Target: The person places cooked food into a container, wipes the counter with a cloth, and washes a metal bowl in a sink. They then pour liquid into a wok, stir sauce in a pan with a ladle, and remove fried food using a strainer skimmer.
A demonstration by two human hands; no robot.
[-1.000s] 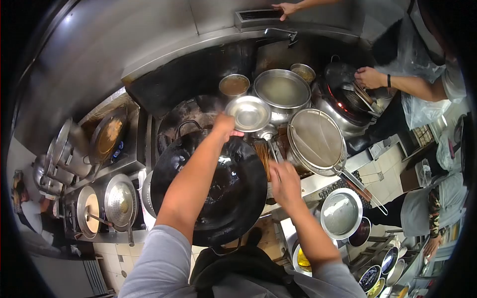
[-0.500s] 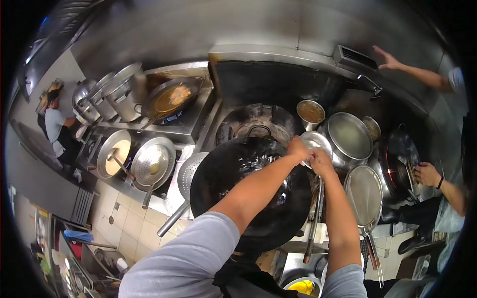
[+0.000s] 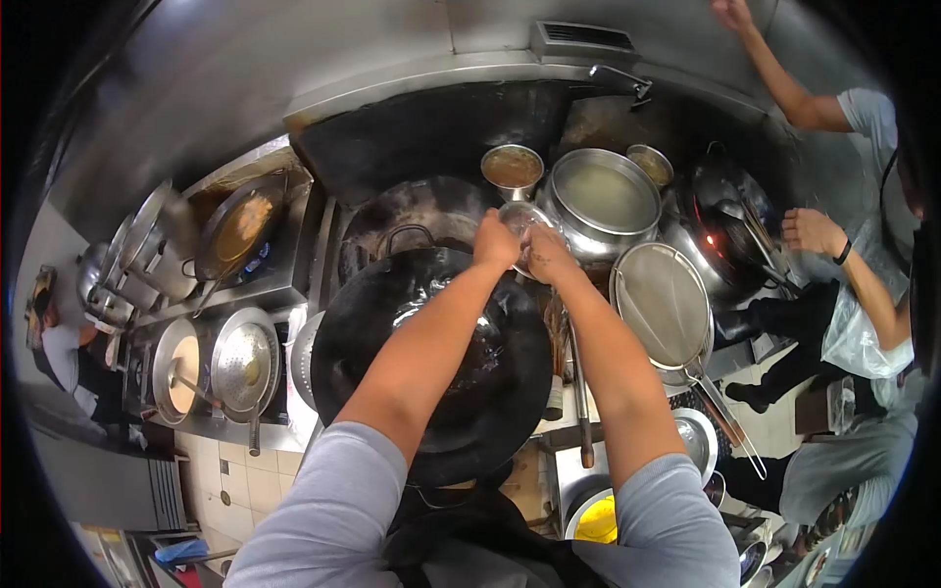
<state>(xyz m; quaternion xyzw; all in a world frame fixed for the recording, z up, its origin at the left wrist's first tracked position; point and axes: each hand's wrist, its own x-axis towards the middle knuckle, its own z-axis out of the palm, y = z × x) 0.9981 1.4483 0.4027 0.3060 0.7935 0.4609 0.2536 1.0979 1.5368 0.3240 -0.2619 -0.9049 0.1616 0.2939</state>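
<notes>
My left hand (image 3: pixel 497 241) and my right hand (image 3: pixel 546 255) are close together over the round metal bowl of a ladle (image 3: pixel 534 218). Both have their fingers closed; whatever is between them is hidden. The ladle's long handle (image 3: pixel 579 392) slants down toward me, outside my right forearm. Beneath my left forearm sits a large black wok (image 3: pixel 441 392), with shiny liquid or wet metal inside. Just beyond the hands stands a metal container of brown liquid (image 3: pixel 512 167). A wide pot of cloudy liquid (image 3: pixel 608 191) is to their right.
A mesh strainer (image 3: pixel 664 306) lies at right. Further right are a lit wok (image 3: pixel 714 235) and a co-worker's hand (image 3: pixel 814 232). At left are a perforated ladle (image 3: pixel 245 360), a pan of creamy liquid (image 3: pixel 183 372) and a wok of frying food (image 3: pixel 240 230). A faucet (image 3: pixel 627 80) is behind.
My view has swung right, so the scene sits further left. My hands stay together at the ladle bowl. The co-worker's lower hand has moved away from the wok at right.
</notes>
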